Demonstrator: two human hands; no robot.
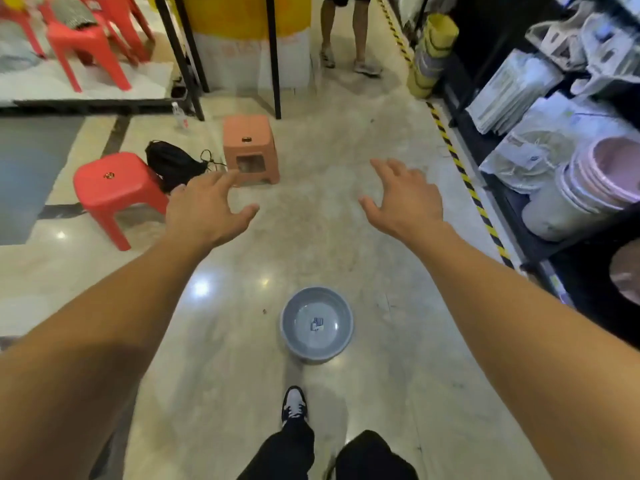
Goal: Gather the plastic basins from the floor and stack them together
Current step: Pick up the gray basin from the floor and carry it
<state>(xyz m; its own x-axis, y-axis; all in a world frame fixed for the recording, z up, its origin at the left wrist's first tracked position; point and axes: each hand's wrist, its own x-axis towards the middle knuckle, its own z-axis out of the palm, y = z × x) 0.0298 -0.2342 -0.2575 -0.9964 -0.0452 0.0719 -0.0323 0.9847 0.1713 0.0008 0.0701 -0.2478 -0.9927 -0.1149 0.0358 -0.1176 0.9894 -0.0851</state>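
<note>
Both arms reach out over the polished floor (346,174), and neither hand holds anything. The left hand (204,209) hovers palm down with its fingers (221,180) spread wide; the right hand (405,199) does the same, thumb out to the side. Both are blurred at the fingertips, so the exact curl of each finger is hard to read.

A single grey basin (317,323) sits upright on the floor, well below the hands and just ahead of the person's shoe (293,405). There is a small label inside its bottom (too smeared to read). Only one shoe shows; the other foot is hidden under the dark trouser leg (375,455) at the lower edge.

Further off stand a red stool (117,188) on the left and a terracotta stool (250,147) near the middle, each with a small dark item on top that I cannot make out. A black bag (171,164) slumps between them, partly behind the left hand.

On the right, a dark shelf (519,216) carries a tilted stack of pink basins (602,178), cut off by the frame edge, beside wrapped goods whose contents are unclear. A yellow-and-black tape line (460,168) runs along the shelf base.

At the far end another person's legs (341,32) stand, cut off above the knees.
</note>
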